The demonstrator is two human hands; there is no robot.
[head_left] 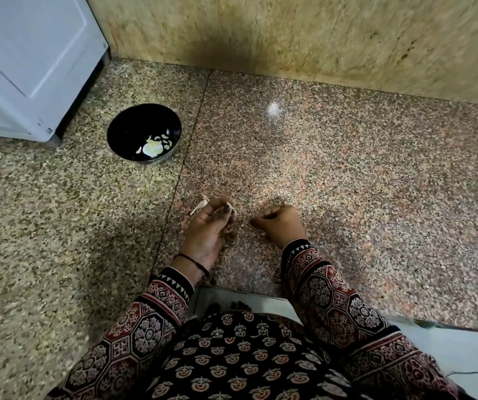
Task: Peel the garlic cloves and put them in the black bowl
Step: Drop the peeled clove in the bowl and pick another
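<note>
The left grip [207, 226] pinches a pale papery-skinned garlic clove [199, 207] between thumb and fingertips, low over the speckled granite worktop [347, 168]. Just beside it, the right grip [278, 223] is curled tight into a fist, knuckles up, with nothing showing in it. Well apart, to the far left, the round glossy black bowl [122, 122] holds peeled white garlic cloves [164, 138] and a part-broken garlic bulb [152, 148]. It stands near a white appliance [30, 53].
</note>
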